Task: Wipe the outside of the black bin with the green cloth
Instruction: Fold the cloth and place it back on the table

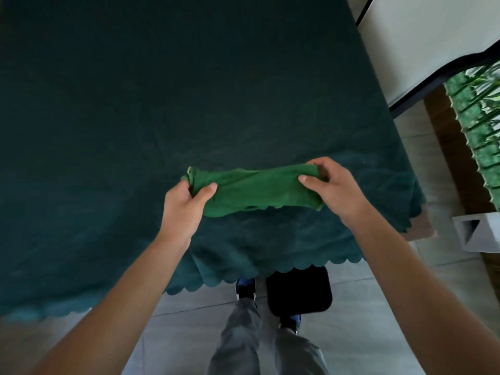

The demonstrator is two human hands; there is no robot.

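Observation:
The green cloth (257, 189) is stretched into a folded band above the near edge of the table. My left hand (186, 207) pinches its left end and my right hand (334, 186) pinches its right end. The black bin (299, 290) stands on the floor below, partly under the table's hanging cloth, just in front of my feet. Only the bin's dark top and rounded rim show.
A dark green tablecloth (162, 104) with a scalloped hem covers the table. Grey floor tiles (378, 307) lie below. At the right stand a white panel with a black edge (433, 50), green plants (481, 117) and a grey concrete block (476, 234).

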